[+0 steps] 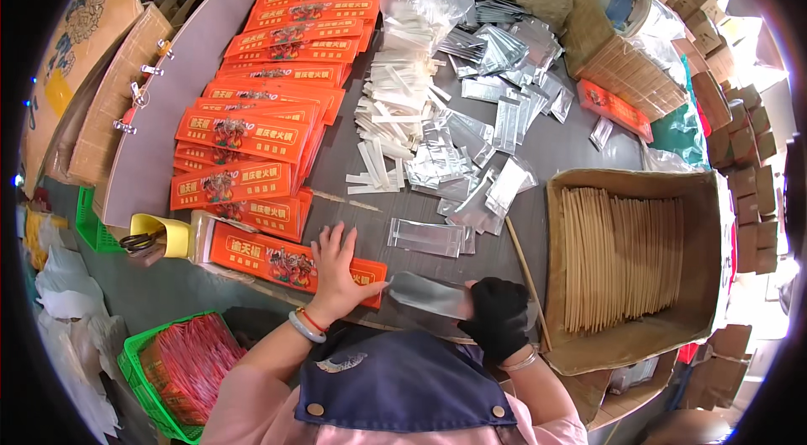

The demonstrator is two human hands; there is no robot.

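My bare left hand (335, 270) lies with its fingers spread over a red printed packet (261, 256) near the table's front edge. Its thumb points toward the near end of a clear, silvery plastic packet (427, 295); I cannot tell whether it touches. The other end of that packet is in my right hand (498, 317), which wears a black glove and has its fingers closed. Just beyond, a flat silvery packet (425, 237) lies on the table. A thin wooden stick (526, 277) lies slanted beside the glove.
Overlapping red packets (244, 134) line the left side. White paper-like strips (391, 100) and silvery packets (504, 126) heap in the middle. At right stands a cardboard box (639, 180) of wooden sticks. A yellow cup (172, 236) holds scissors; a green basket (139, 357) stands lower left.
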